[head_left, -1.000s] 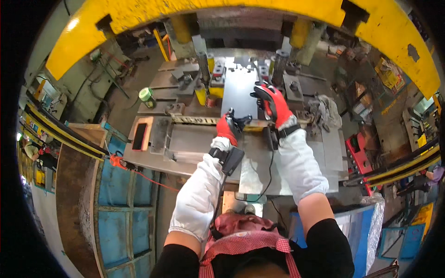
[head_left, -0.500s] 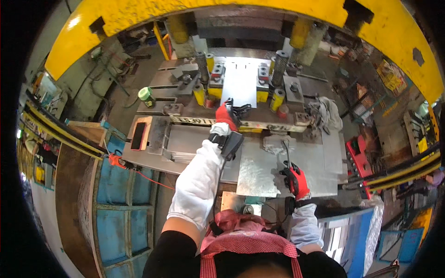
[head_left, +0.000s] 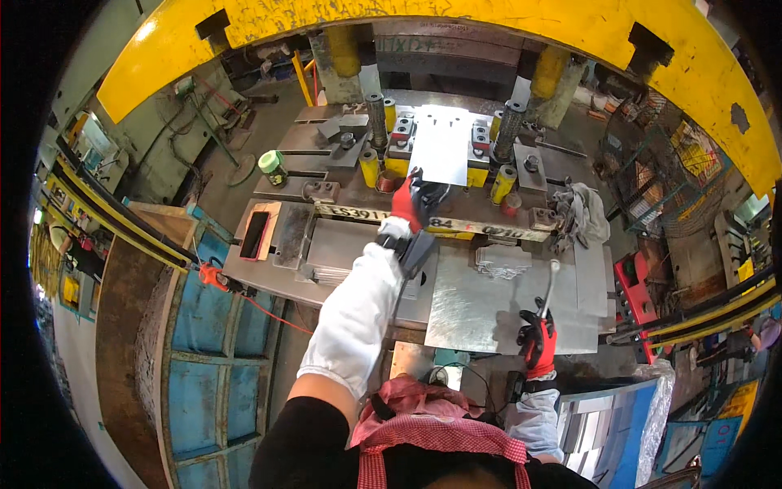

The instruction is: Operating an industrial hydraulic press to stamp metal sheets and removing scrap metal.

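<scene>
My left hand (head_left: 417, 202), in a red and black glove, is at the near left corner of a bright flat metal sheet (head_left: 440, 151). Its fingers close on that edge, though the underside is hidden. The sheet lies in the press die between dark guide posts and yellow blocks. Over the front plate, my right hand (head_left: 538, 338), gloved alike, is closed around a thin rod tool (head_left: 548, 285) with a pale rounded end. That end points away from me, near a small stack of cut metal pieces (head_left: 503, 261).
A stack of metal sheets (head_left: 338, 248) lies left of the front plate (head_left: 472, 301). Further left is a phone (head_left: 255, 235). A green-lidded container (head_left: 272, 166) stands behind it; grey rags (head_left: 582, 213) lie at right. The yellow press frame (head_left: 407, 12) arches overhead.
The rod tool has swung from the small stack toward the right, its end now raised beside it. My left hand stays at the sheet's edge. The whole view has shifted slightly.
</scene>
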Action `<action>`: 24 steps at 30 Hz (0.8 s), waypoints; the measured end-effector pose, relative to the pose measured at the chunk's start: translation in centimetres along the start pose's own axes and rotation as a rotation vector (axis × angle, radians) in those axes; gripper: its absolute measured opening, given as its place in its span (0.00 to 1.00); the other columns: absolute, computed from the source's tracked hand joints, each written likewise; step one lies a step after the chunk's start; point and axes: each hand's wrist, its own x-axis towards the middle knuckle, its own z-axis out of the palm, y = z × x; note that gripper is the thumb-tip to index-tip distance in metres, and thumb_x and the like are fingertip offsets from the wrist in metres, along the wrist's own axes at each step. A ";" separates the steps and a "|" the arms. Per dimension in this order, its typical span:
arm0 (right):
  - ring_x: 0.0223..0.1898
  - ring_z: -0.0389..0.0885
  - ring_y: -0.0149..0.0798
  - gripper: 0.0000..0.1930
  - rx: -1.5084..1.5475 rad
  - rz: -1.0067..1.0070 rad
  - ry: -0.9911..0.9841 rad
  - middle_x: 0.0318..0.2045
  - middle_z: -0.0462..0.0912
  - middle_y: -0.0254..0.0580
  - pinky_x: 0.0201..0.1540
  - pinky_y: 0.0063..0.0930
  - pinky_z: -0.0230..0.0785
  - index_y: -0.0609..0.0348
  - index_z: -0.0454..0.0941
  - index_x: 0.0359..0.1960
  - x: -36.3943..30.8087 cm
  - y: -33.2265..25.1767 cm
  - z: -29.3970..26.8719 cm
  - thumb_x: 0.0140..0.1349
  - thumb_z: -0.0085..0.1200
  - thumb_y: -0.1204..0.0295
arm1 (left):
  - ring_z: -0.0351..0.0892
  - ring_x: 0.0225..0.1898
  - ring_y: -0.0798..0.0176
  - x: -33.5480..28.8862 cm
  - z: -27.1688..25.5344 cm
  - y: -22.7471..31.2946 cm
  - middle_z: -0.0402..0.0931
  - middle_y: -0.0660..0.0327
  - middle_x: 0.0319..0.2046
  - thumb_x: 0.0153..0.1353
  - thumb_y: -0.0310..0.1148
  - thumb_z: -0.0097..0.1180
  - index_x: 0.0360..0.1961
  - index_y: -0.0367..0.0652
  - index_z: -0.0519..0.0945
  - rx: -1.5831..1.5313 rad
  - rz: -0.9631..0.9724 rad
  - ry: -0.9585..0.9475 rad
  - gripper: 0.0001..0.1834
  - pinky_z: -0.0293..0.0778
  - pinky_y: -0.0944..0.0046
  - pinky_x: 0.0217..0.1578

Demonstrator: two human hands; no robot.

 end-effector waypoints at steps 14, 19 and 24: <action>0.11 0.68 0.34 0.17 0.181 0.035 0.270 0.14 0.70 0.35 0.14 0.30 0.64 0.56 0.68 0.29 1.8 5.7 -6.8 0.59 0.48 0.54 | 0.59 0.59 0.50 -29.5 -15.9 4.6 0.61 0.52 0.58 0.52 0.35 0.52 0.60 0.49 0.61 2.134 0.286 0.509 0.31 0.59 0.53 0.55; 0.11 0.68 0.34 0.17 0.155 -0.014 0.318 0.14 0.70 0.36 0.13 0.30 0.65 0.56 0.67 0.29 1.2 5.2 -5.3 0.59 0.48 0.54 | 0.47 0.63 0.42 -29.0 -18.8 4.9 0.43 0.55 0.65 0.50 0.40 0.51 0.61 0.57 0.59 2.292 0.072 0.312 0.33 0.54 0.46 0.57; 0.11 0.69 0.35 0.16 0.166 -0.011 0.374 0.14 0.71 0.37 0.13 0.32 0.65 0.56 0.67 0.29 1.0 5.4 -5.8 0.58 0.49 0.55 | 0.50 0.62 0.43 -28.6 -17.8 4.8 0.47 0.53 0.64 0.49 0.39 0.51 0.57 0.54 0.64 2.305 -0.085 0.281 0.30 0.57 0.47 0.56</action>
